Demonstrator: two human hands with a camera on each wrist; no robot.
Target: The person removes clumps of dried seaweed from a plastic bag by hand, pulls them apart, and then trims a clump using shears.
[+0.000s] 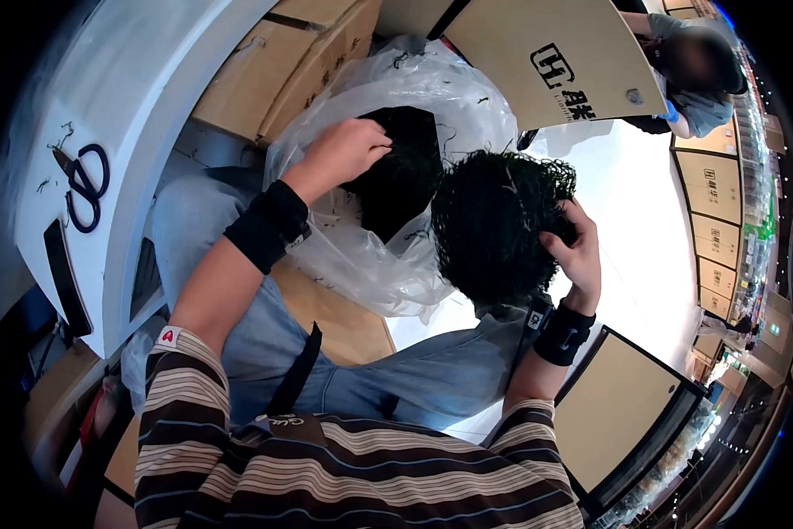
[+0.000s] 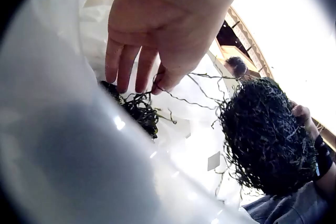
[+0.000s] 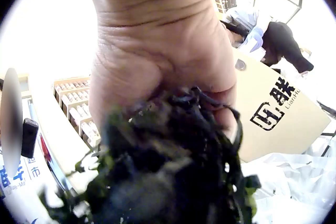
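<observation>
My right hand (image 1: pixel 581 251) grips a big rounded bundle of dark green, stringy dried seaweed (image 1: pixel 493 234) from its right side, thumb pressed on it. In the right wrist view, curly strips of the seaweed (image 3: pixel 157 166) cover most of the fingers. My left hand (image 1: pixel 348 150) is over an open clear plastic bag (image 1: pixel 352 269). Its thumb and fingertips pinch thin strands (image 2: pixel 181 99), which stretch across to the bundle in the left wrist view. More dark seaweed (image 1: pixel 405 181) lies inside the bag, just below the left fingertips.
Black-handled scissors (image 1: pixel 86 189) and a dark phone (image 1: pixel 66 275) lie on the white surface at left. Cardboard boxes (image 1: pixel 268 66) stand behind the bag. A large printed carton (image 1: pixel 573 62) is at the back, with another person (image 1: pixel 700 75) beside it.
</observation>
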